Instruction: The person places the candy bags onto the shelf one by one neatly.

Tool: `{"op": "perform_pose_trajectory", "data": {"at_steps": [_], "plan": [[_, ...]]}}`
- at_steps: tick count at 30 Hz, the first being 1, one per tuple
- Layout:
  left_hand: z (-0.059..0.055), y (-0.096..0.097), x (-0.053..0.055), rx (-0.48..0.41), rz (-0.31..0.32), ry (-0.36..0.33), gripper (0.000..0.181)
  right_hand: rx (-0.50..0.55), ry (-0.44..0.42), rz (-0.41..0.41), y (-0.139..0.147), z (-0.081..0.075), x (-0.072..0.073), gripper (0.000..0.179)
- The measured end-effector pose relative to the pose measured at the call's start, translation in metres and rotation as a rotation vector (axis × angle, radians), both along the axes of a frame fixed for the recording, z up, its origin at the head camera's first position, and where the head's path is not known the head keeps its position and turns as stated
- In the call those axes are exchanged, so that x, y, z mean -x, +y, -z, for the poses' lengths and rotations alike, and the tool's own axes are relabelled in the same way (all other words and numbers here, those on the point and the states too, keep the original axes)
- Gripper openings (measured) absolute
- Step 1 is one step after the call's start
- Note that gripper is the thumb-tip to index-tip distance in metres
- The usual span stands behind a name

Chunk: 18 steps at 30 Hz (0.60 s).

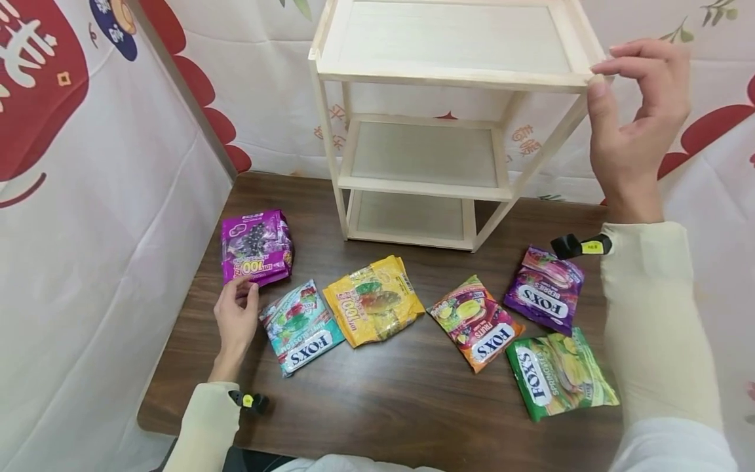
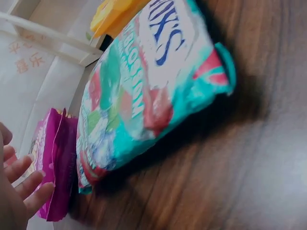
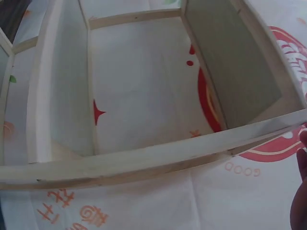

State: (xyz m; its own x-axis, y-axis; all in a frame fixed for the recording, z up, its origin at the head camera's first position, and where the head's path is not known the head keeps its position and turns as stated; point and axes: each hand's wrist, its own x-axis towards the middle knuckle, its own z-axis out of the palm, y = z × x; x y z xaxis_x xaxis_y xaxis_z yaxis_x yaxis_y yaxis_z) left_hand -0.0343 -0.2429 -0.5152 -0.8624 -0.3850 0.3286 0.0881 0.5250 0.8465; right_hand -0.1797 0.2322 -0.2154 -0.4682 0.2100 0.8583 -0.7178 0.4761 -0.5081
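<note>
My left hand [image 1: 236, 324] is at the near edge of a purple grape candy bag [image 1: 256, 246], fingers loosely bent. In the left wrist view its fingers [image 2: 36, 184] overlap the purple bag [image 2: 55, 163]; whether they touch it I cannot tell. Right of that hand lies a teal Fox's candy bag [image 1: 302, 328]. At the upper right, my right hand [image 1: 643, 124] pinches the front right corner of a pale wooden three-tier shelf [image 1: 454, 77] between thumb and fingers. The right wrist view shows the shelf frame [image 3: 158, 155], with part of the hand at the right edge.
On the brown table [image 1: 377, 400] lie a yellow candy bag [image 1: 374, 301], a red-orange Fox's bag [image 1: 474, 322], a purple Fox's berries bag [image 1: 545, 288] and a green Fox's bag [image 1: 560, 373]. A printed white cloth [image 1: 106, 262] hangs around the table's left and back.
</note>
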Motion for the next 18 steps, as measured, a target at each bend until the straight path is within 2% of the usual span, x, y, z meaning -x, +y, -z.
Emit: {"op": "perform_pose_trajectory", "data": {"at_steps": [5,9,14,18], "plan": [[-0.002,-0.008,0.011,0.024,-0.1,0.037,0.02,0.073,0.053,-0.052,0.0,0.005,0.007,0.024],[-0.003,-0.013,0.023,0.07,-0.131,0.01,0.02,0.093,0.066,-0.11,0.002,0.007,0.012,0.023],[-0.006,-0.017,0.037,0.126,-0.144,-0.096,0.028,0.118,0.072,-0.208,-0.005,0.011,0.019,0.022],[-0.007,-0.016,0.043,0.136,-0.141,-0.218,0.04,0.125,0.119,-0.213,-0.011,0.015,0.022,0.025]]}}
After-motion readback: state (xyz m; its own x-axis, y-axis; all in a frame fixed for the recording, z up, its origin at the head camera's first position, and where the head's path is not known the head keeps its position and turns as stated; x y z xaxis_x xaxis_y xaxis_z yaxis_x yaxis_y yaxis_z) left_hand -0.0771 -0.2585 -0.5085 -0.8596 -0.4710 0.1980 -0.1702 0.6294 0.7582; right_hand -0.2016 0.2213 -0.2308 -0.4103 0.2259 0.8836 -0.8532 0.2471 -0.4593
